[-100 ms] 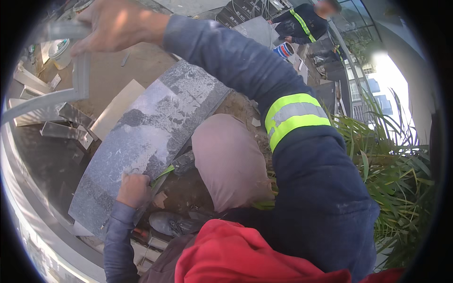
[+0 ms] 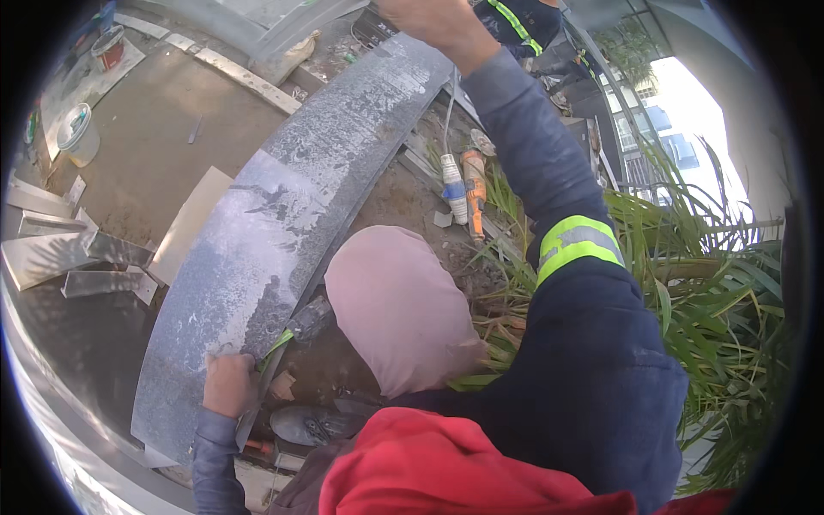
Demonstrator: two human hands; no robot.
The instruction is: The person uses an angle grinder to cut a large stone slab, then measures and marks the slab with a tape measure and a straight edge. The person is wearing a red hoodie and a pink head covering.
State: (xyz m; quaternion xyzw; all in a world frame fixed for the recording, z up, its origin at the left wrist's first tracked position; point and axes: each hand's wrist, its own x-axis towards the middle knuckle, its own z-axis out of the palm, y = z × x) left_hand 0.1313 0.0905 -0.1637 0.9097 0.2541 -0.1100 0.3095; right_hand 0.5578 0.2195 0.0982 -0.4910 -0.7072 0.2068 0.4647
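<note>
My left hand is closed with curled fingers at the near edge of a long grey slab, where a narrow green strip sticks out beside it. The slab's surface is blotched with pale, dusty patches. My right arm reaches far forward across the view, and my right hand is cut off by the top edge, so its fingers are mostly hidden. A pale grey metal-looking profile lies just left of that hand; whether I hold it cannot be seen.
My bent knee and shoe are beside the slab. An orange power tool lies right of it, near leafy plants. Cut pieces and a white bucket stand left. Another person is at the back.
My right hand has swung right and forward, out toward the top edge. The grey profile near it has shifted from the far left to the top. My left hand remains at the slab edge.
</note>
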